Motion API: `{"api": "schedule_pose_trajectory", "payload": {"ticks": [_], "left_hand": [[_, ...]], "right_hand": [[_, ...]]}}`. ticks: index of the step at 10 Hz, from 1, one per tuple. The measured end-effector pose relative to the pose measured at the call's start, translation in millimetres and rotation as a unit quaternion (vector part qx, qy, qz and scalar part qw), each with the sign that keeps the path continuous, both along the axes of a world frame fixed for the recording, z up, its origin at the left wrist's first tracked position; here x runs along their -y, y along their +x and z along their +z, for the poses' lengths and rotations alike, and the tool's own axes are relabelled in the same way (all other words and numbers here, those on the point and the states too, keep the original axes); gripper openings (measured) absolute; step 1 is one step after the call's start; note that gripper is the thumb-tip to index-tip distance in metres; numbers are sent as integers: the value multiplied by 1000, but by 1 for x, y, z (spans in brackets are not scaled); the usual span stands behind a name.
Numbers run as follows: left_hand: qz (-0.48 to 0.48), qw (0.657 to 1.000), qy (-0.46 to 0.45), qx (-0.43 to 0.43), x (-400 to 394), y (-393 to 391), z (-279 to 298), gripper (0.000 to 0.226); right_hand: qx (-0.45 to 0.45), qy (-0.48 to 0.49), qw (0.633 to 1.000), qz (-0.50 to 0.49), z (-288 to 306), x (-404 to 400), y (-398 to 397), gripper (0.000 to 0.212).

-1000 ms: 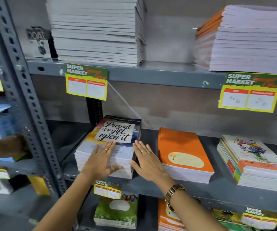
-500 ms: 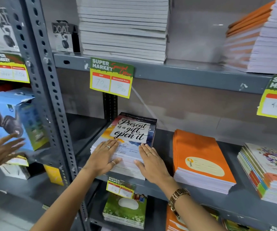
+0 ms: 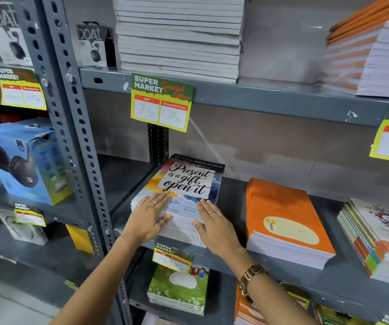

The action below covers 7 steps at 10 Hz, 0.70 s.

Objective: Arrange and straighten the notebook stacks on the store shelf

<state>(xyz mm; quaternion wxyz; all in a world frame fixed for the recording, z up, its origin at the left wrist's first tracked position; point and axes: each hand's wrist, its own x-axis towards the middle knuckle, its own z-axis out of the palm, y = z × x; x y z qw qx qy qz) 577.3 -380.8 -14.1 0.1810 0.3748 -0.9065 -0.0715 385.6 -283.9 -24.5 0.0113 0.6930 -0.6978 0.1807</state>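
Both hands flat — left hand (image 3: pixel 147 218), right hand (image 3: pixel 214 226) — on notebook stack (image 3: pixel 190 184).

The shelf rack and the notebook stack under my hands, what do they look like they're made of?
Shelf rack: looks like grey-painted metal, judging by the punched holes in the upright and the chipped paint on the edge. Notebook stack: paper, with white page edges at the side and a cover that looks like smooth printed card; its finish is hard to tell.

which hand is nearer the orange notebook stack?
Right. The right hand rests on the quote-cover stack at the edge facing the orange notebook stack; the left hand is on its far side.
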Motion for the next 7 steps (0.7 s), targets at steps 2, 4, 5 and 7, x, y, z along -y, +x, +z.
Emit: {"api": "schedule_pose_trajectory", "payload": {"ticks": [2, 4, 5, 7], "left_hand": [[15, 1000, -5, -9, -2, -2, -3, 86], [27, 999, -29, 6, -14, -11, -4, 89], [21, 999, -23, 8, -29, -26, -4, 86], [-28, 998, -45, -27, -71, -80, 10, 69]], "right_hand": [[-7, -4, 1000, -3, -1, -1, 1, 60], [-31, -17, 999, 14, 4, -9, -5, 63], [-27, -82, 996, 7, 7, -25, -13, 61], [-60, -218, 970, -85, 19, -71, -42, 54]]}}
